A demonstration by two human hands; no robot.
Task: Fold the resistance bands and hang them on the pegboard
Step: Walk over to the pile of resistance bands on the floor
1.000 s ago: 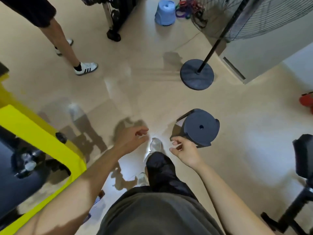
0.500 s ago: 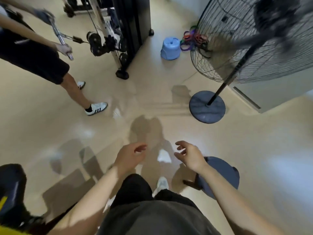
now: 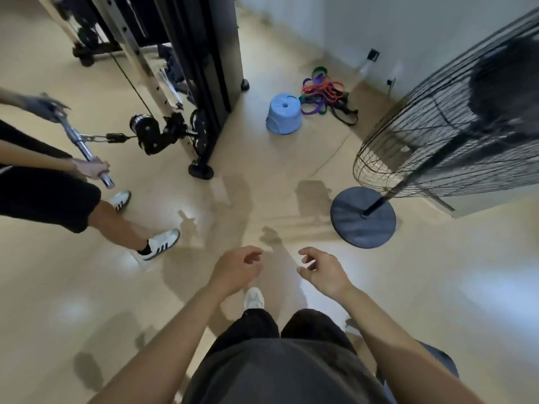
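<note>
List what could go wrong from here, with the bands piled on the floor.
The resistance bands lie in a tangled heap beside the blue stool; pulling one may drag the rest. The fan base sits close to the way there: a trip point. Another person works a cable bar on the left; passing near could cause a bump.

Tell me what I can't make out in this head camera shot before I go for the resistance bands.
The pegboard: nowhere in the head view.
The resistance bands: a small tangled heap on the floor by the blue stool; their number cannot be counted.
The fan: head blurred and cut off by the right edge.
The other person: upper body cut off by the left edge.
</note>
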